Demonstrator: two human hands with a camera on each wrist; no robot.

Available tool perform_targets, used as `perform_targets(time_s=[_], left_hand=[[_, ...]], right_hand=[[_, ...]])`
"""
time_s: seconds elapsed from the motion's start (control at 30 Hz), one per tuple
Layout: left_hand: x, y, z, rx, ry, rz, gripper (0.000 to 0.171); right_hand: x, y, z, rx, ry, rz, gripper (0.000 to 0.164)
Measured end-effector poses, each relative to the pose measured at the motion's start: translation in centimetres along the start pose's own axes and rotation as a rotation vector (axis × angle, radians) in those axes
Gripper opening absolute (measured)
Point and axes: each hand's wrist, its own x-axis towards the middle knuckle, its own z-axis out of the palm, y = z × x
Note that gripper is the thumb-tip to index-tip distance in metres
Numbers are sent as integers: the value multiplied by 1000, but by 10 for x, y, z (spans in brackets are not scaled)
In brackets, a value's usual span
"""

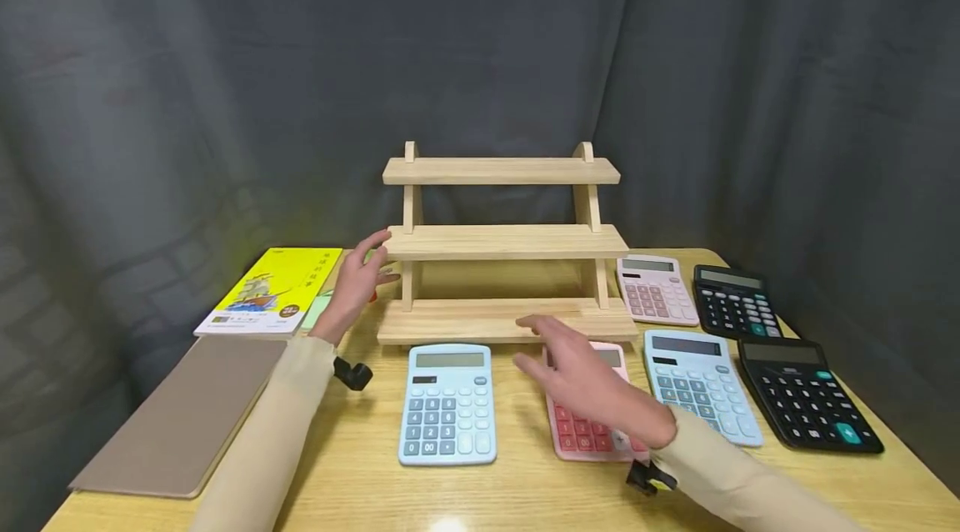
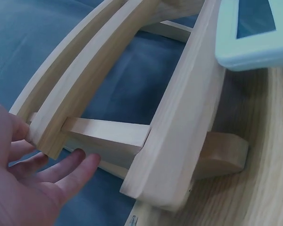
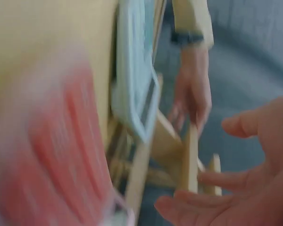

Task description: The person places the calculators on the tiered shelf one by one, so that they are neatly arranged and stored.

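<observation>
A three-tier wooden display stand (image 1: 506, 242) stands at the centre back of the table. My left hand (image 1: 354, 286) is at the left end of its middle shelf; in the left wrist view that hand (image 2: 33, 174) has fingers on both sides of the shelf end. My right hand (image 1: 577, 369) hovers above a pink calculator (image 1: 592, 457), fingers spread and holding nothing, and partly hides its keys. In the right wrist view the right hand (image 3: 245, 183) has its thumb and fingers apart. A light blue calculator (image 1: 447, 405) lies between my hands, in front of the stand.
On the right lie a pale pink calculator (image 1: 657, 290), another light blue one (image 1: 701, 386) and two black calculators (image 1: 735, 301) (image 1: 808, 394). A yellow book (image 1: 273, 290) and a brown notebook (image 1: 180, 415) lie on the left. A dark curtain (image 1: 480, 40) hangs behind the table.
</observation>
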Motion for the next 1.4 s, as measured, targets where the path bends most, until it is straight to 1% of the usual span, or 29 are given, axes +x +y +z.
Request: perform_targets(time_s=[0.1, 0.17, 0.23, 0.3, 0.33, 0.4, 0.43, 0.53, 0.63, 0.73, 0.8, 0.97, 1.2, 1.4], left_hand=[[-4, 7, 2, -35, 7, -15, 47], [-1, -1, 2, -60, 14, -12, 47], [1, -7, 0, -86, 12, -15, 47], [3, -10, -1, -97, 10, -16, 48], [3, -10, -1, -102, 10, -16, 48], [0, -3, 0, -111, 2, -25, 48], [0, 0, 0, -116, 0, -29, 48], [2, -5, -1, -138, -2, -40, 48], [7, -14, -2, -142, -6, -37, 49], [11, -20, -2, -133, -6, -21, 49], [12, -22, -3, -126, -3, -18, 49], [11, -23, -4, -109, 8, -39, 49], [12, -22, -4, -119, 16, -35, 48], [13, -21, -4, -127, 18, -43, 48]], right_hand=[[-11, -11, 15, 45, -52, 62, 62], [-17, -19, 23, 58, -97, 77, 68], [-21, -25, 31, 90, -148, 56, 70], [-23, -30, 37, 94, -191, 42, 74], [-23, -33, 40, 98, -203, 36, 76], [-22, -36, 46, 104, -215, 35, 78], [-22, -38, 49, 89, -222, 51, 81], [-19, -44, 57, 49, -250, 89, 89], [-17, -51, 62, 5, -279, 130, 99], [-13, -57, 69, -32, -284, 151, 107], [-11, -59, 75, -84, -284, 151, 112], [-6, -63, 90, -187, -286, 133, 123], [-1, -71, 101, -207, -314, 133, 137], [-1, -76, 105, -249, -335, 102, 146]])
